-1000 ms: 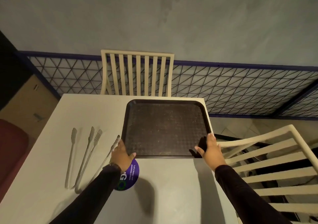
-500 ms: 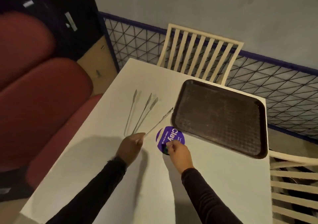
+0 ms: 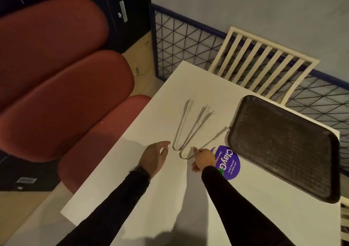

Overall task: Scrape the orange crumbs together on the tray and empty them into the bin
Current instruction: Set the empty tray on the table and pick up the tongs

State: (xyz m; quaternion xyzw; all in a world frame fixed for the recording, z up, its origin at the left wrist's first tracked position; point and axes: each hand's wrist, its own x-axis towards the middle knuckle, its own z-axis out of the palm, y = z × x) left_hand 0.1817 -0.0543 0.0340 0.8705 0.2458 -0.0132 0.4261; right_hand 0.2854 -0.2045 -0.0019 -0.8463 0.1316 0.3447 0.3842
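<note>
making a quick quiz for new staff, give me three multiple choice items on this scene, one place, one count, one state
1. Where is the purple sticker? A on a chair B on the table, between right hand and tray C on the red seat
2. How many pairs of tongs lie there? A two B one C four
3. The left hand is A gripping the tray B holding tongs C open, empty
Key: B, it lies flat beside the tray; A, left tongs and right tongs; C, fingers relaxed, nothing held.
</note>
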